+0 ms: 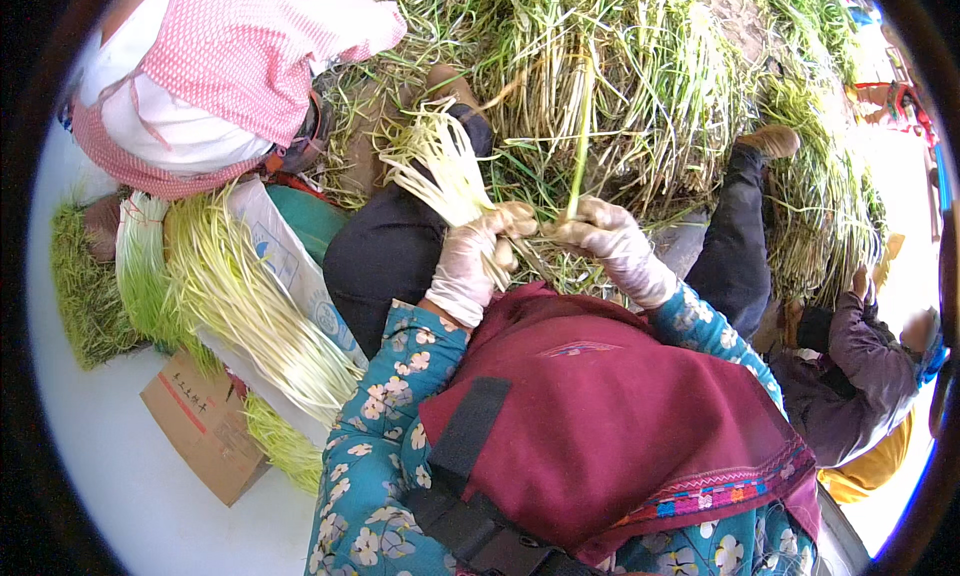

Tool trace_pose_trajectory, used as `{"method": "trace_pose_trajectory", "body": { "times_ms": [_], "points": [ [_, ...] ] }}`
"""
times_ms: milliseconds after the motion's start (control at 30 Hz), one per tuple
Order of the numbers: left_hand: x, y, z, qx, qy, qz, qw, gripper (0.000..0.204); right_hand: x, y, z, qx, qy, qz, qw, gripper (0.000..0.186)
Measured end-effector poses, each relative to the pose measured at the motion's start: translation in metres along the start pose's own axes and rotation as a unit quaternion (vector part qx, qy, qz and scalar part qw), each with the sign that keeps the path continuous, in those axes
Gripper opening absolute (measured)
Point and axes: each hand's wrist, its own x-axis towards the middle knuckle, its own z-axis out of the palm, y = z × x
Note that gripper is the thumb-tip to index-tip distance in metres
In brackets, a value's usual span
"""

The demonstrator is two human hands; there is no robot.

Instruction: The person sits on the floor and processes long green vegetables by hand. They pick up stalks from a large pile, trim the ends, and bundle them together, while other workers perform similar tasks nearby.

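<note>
My left hand (480, 253), in a pale, soiled glove, is closed around a bunch of long, thin, whitish-green stalks (445, 171). The stalks fan out toward the upper left, and their other ends poke out below my fist. My right hand (608, 238), also gloved, is close beside it with fingers pinched together on a single yellow-green stalk (582, 136). This stalk points up and away, over a large heap of leafy green stalks (630, 86) in front of me. Both hands are above my lap, close to my maroon apron (600, 396).
To my left, pale stalks (255, 301) lie on a white sack (290, 251), near a flattened brown carton (205, 421). A person in a pink checked covering (240, 66) bends at the upper left. Another person in a dark jacket (840, 381) sits at the right.
</note>
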Motion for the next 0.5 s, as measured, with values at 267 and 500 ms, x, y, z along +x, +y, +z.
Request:
{"method": "trace_pose_trajectory", "body": {
  "times_ms": [267,500],
  "points": [
    [0.002,0.009,-0.001,0.079,0.022,0.068,0.994,0.029,-0.026,0.027,-0.091,-0.718,0.023,0.235,0.654,0.031],
    [-0.003,-0.004,0.019,0.316,0.043,0.070,0.945,0.022,0.026,-0.018,-0.017,-0.122,-0.025,-0.088,0.988,0.037]
  ]
}}
